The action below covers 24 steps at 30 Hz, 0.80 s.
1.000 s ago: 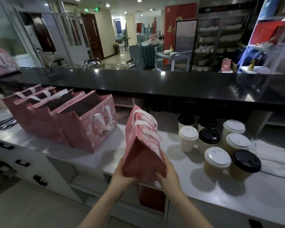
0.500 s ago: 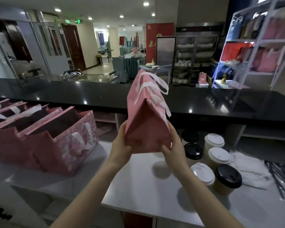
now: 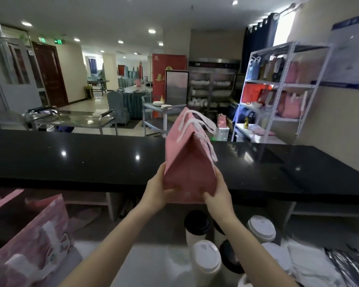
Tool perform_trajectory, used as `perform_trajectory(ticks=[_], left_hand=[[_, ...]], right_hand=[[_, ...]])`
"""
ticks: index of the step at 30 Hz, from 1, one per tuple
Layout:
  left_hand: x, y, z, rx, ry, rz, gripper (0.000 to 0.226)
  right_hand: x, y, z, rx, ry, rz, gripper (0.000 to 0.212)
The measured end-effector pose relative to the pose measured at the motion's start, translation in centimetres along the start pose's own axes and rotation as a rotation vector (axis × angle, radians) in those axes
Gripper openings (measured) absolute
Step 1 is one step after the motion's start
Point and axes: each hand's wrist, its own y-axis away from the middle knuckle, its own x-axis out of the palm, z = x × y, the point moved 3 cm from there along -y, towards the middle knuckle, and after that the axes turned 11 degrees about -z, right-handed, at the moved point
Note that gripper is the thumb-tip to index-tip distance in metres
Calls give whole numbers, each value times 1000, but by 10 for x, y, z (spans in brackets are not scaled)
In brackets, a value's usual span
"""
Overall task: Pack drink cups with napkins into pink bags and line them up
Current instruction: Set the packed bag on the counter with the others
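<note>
I hold a pink paper bag [image 3: 187, 162] with white handles up in front of me, level with the black counter [image 3: 71, 158]. Its top is pinched closed and its handles point away from me. My left hand [image 3: 157, 191] grips the bag's lower left corner. My right hand [image 3: 218, 195] grips its lower right corner. Below my arms stand several lidded drink cups [image 3: 205, 259], some with white lids and some with black lids [image 3: 196, 221]. White napkins [image 3: 311, 266] lie to the right of the cups. An open pink bag with a rabbit print [image 3: 35, 245] stands at the lower left.
The black counter runs across the whole view above the lower steel worktop [image 3: 149, 266]. Dark shiny packets [image 3: 352, 266] lie at the far right edge. Beyond the counter are a metal shelf rack with pink bags [image 3: 286, 96] and steel trolleys [image 3: 71, 121].
Both hands have lifted the closed pink bag from the worktop's front edge up to counter height. The view has tilted upward, so the row of open bags has slid off to the lower left.
</note>
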Motion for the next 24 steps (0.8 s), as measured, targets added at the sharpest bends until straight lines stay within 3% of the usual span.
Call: perform_trajectory(ticks=[7,24], left_hand=[[27,-72,33,14,-176,71,84],[49,-129,81,-70,-155,35,78]], right_hand=[[30,-61,-35,74,158,-76,80],[60,-120,-53,56,266,-107,71]])
